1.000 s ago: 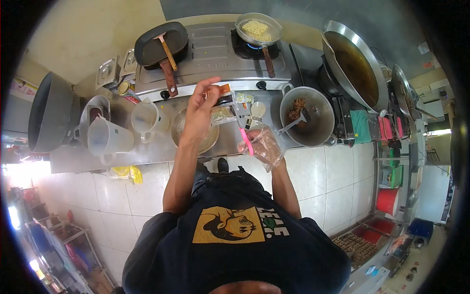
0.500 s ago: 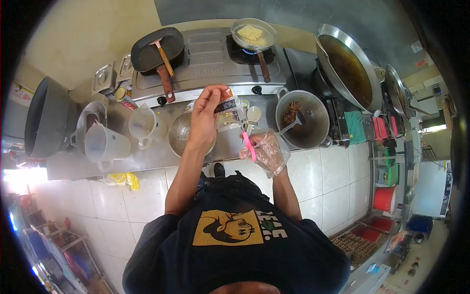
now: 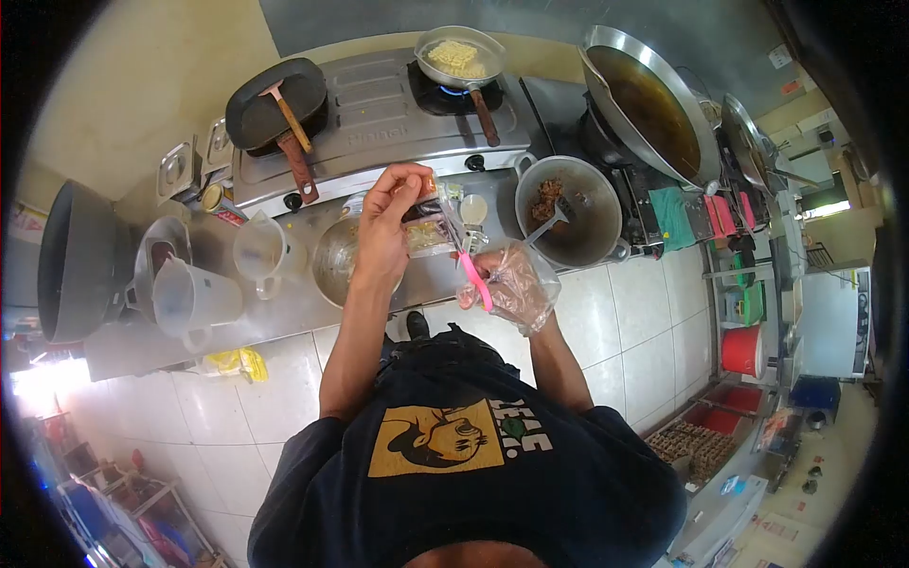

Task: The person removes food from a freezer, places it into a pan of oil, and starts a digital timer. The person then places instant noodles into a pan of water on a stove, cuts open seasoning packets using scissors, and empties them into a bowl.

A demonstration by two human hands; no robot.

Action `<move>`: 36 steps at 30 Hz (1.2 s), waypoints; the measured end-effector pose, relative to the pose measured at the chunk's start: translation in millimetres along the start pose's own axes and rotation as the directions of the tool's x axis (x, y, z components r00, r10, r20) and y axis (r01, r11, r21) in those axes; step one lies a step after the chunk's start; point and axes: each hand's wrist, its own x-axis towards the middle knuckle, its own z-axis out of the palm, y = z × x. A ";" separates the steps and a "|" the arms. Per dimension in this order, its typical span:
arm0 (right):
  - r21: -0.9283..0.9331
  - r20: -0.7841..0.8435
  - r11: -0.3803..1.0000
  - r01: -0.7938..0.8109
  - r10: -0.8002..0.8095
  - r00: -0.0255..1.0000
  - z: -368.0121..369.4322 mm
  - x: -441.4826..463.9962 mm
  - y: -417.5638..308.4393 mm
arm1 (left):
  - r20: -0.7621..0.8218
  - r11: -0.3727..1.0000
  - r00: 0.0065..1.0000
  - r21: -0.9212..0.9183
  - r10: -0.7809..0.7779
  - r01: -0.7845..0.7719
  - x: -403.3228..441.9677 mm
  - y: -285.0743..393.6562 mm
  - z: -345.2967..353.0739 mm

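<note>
My left hand point(image 3: 390, 220) is bare and raised over the counter, its thumb and fingers pinching a small seasoning sachet point(image 3: 433, 186) with an orange part showing. In my right hand point(image 3: 519, 286), which wears a clear plastic glove, is a pair of scissors point(image 3: 475, 282) with pink handles. The blades point up toward the sachet; whether they touch it I cannot tell. Below the hands lie some flat packets point(image 3: 431, 237) and a small round pale container point(image 3: 473, 209). A metal bowl point(image 3: 331, 270) is partly hidden behind my left forearm.
Noodles point(image 3: 456, 59) sit in a pan point(image 3: 490, 68) over a lit flame. On the other burner rests a dark pan point(image 3: 248, 118) with a spatula point(image 3: 286, 112). At right are a pot point(image 3: 598, 222) with brown food and a turner, and a large wok point(image 3: 705, 161). Plastic jugs point(image 3: 194, 293) stand left.
The view has shifted, with the counter's things now slightly further left and up. Less of the sachet's orange face shows. Both hands keep their grip.
</note>
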 end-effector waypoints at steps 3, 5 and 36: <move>0.126 -0.029 0.991 -0.054 0.058 0.998 2.1 -0.5 -6.0 | 0.045 1.000 0.999 0.024 0.006 -0.007 -0.7 -2.6 -2.3; 0.073 -0.031 0.995 -0.069 0.072 0.997 0.5 -0.7 -9.6 | 0.051 1.000 0.999 0.025 0.008 -0.009 -1.3 -3.5 0.2; 0.160 0.018 0.961 -0.227 0.227 0.974 5.2 15.3 12.8 | -0.050 0.998 0.997 -0.020 -0.052 0.051 -1.8 -38.4 -10.1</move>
